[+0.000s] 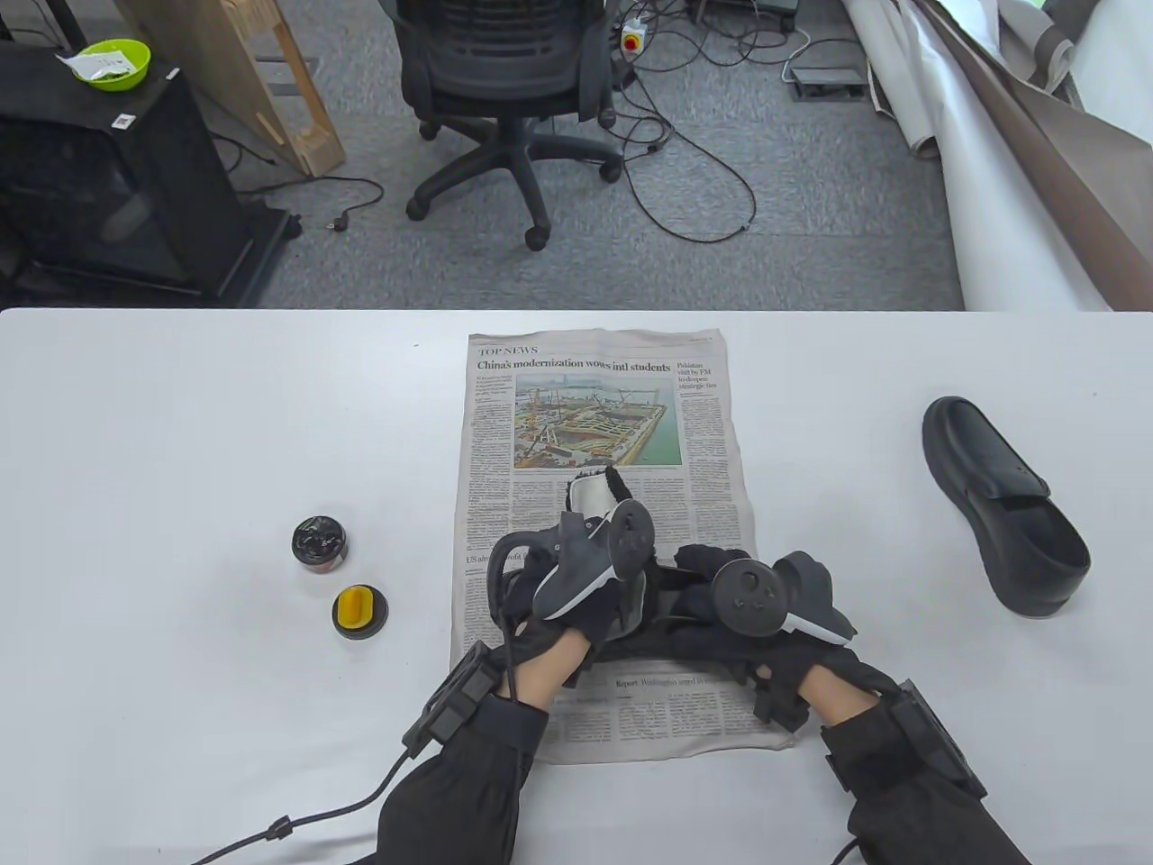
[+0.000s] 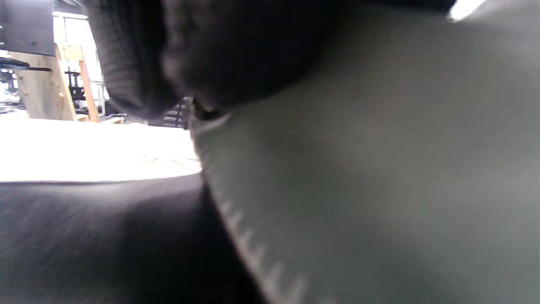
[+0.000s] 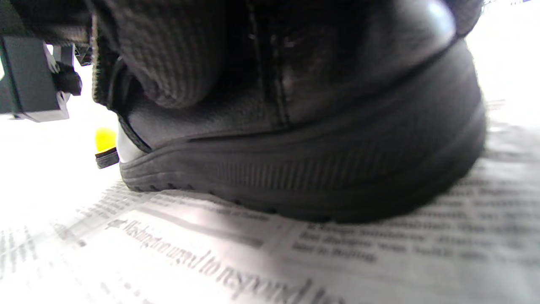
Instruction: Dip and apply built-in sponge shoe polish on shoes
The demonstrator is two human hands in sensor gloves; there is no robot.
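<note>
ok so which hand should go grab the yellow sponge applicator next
Left, likely. The yellow sponge applicator lies on the table left of the newspaper, nearer the left hand; the right hand can steady the shoe.

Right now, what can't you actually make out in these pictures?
- Shoe on the newspaper: table view, both hands and their trackers cover most of it.
- Left hand fingers: left wrist view, too close and blurred.
- Open polish tin: table view, contents too small.
- Yellow sponge lid: right wrist view, mostly behind the shoe.

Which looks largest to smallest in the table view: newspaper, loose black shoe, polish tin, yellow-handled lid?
1. Printed newspaper sheet
2. Black leather slip-on shoe
3. Round black open polish tin and yellow-handled sponge lid: alike, unranked.
</note>
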